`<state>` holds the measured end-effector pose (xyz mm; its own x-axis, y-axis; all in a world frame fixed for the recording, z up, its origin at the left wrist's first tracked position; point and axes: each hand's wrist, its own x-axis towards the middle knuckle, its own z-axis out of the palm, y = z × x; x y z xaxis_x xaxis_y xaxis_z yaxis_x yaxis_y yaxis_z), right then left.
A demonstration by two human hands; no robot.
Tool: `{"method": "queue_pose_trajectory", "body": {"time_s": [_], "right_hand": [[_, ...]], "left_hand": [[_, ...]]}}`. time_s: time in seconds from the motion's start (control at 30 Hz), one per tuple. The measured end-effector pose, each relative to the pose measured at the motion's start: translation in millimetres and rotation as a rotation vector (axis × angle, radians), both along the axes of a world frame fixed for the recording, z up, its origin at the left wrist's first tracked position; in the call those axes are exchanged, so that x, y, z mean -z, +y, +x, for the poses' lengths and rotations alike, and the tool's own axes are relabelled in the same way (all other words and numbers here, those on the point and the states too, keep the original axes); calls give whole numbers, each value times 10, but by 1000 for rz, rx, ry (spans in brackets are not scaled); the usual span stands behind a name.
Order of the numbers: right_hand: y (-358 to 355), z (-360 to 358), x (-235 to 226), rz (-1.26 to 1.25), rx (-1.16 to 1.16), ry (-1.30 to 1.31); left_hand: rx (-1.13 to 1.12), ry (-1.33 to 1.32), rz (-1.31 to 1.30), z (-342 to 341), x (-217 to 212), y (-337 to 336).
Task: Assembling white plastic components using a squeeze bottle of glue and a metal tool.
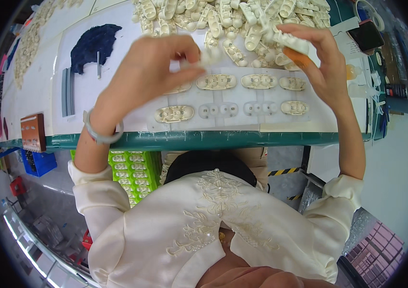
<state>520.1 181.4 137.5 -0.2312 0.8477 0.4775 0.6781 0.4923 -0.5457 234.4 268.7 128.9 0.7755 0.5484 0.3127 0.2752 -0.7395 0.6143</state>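
Observation:
My left hand (153, 72) hovers over the white bench (45, 81), pinching a small cream plastic part (210, 56) between thumb and fingers. My right hand (317, 57) is raised at the right, holding another oblong cream part (290, 42) by its fingertips. Below both hands lies a pale fixture plate (235, 125) with two rows of sockets; several hold seated cream parts (217, 81), and two sockets in the near row (218, 110) look unfilled. A big heap of the same cream parts (223, 17) fills the far side.
A dark blue cloth (91, 43) and grey strips (67, 91) lie at the left, with a brown block (33, 132) by the green bench edge (204, 140). A green crate (134, 170) sits under the bench. Bottles and a dark device (366, 36) crowd the right.

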Motion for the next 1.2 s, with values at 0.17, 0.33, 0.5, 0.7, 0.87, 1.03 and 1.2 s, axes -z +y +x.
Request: {"method": "queue_pose_trajectory", "body": {"time_s": [0.17,0.33,0.5,0.7,0.87,1.03,1.2], "right_hand": [[-413,-219,12,21,183,38],[-779,-525,88,168,45,-532],[-755,-567,274,127,16,-564],[-907,-341,235,157,76,-372],[-1194,128,183,207,683,47],[-1361,900,471,339,1194,258],[-1201,1674,823,170,1281,169]], "left_hand": [[150,226,176,-47,-33,-652],[111,206,268,34,109,-701],[130,109,229,75,126,-682],[90,51,184,31,-44,-638],[110,85,193,202,-220,-547],[372,32,169,1083,-346,-323],[442,18,225,1738,-258,-246]]}}
